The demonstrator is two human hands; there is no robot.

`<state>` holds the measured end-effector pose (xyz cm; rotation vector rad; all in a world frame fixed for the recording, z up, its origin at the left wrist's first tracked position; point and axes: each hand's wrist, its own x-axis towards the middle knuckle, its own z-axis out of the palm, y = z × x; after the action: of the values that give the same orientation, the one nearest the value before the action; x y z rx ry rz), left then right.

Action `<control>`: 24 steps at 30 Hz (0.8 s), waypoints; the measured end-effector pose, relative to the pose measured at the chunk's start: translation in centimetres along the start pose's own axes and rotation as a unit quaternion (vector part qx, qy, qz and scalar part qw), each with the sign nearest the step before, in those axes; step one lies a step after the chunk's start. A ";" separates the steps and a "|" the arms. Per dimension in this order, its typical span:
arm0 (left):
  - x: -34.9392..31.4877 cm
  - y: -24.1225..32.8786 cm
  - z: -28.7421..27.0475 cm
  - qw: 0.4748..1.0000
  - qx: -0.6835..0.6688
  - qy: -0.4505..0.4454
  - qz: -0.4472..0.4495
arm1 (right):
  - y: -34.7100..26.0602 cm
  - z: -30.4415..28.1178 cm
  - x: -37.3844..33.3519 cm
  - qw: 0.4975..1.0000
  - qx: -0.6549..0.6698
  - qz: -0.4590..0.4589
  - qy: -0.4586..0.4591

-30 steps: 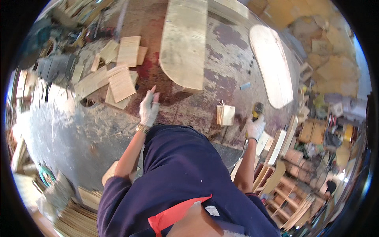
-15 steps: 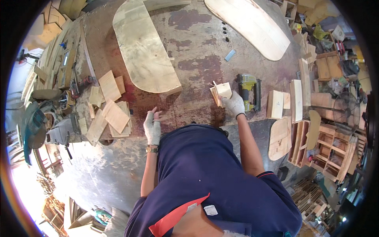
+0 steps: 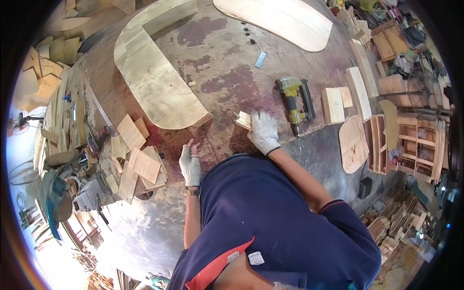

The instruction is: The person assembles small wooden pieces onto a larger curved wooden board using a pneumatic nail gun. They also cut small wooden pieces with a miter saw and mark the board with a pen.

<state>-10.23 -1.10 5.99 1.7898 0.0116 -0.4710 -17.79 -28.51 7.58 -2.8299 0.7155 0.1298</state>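
Note:
My right hand (image 3: 265, 133), in a white glove, is closed around a small stack of thin wood pieces (image 3: 243, 120) just above the near part of the worktable (image 3: 222, 96). The glove hides part of the stack. Near the table's front edge, my left hand (image 3: 190, 165) is empty, with its bare fingertips loosely apart; it also wears a glove. A large curved wooden panel (image 3: 162, 87) with a thick edge rests beyond both hands. To the right of my right hand lies a yellow and black nail gun (image 3: 294, 99), nozzle toward me.
Loose wood offcuts (image 3: 145, 164) are piled left of my left hand, beside a teal circular saw (image 3: 55, 200). At the far side lies a long rounded board (image 3: 285, 24), with a blue strip (image 3: 261, 59) nearer. Wood blocks (image 3: 333, 105) and a rounded panel (image 3: 354, 145) sit along the right edge.
My right hand has moved left with the wood pieces and turned its back upward. The view has shifted, and the nail gun now sits clear of the hand. My left hand stays empty.

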 end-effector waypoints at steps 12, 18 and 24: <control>-0.3 -2.6 0.6 0.999 -0.041 -0.011 0.008 | 6.5 5.6 -0.9 0.947 0.301 -0.009 0.107; 0.1 -1.1 0.2 0.987 0.128 -0.036 0.090 | 5.9 4.0 -1.3 0.902 0.422 0.092 0.014; 0.6 1.4 0.9 0.997 0.064 -0.033 0.023 | 3.0 -1.1 -1.0 0.997 -0.003 0.010 -0.074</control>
<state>-9.59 -2.48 6.93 1.8956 -0.1084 -0.5074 -20.08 -30.86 8.18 -2.7837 0.7109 0.3420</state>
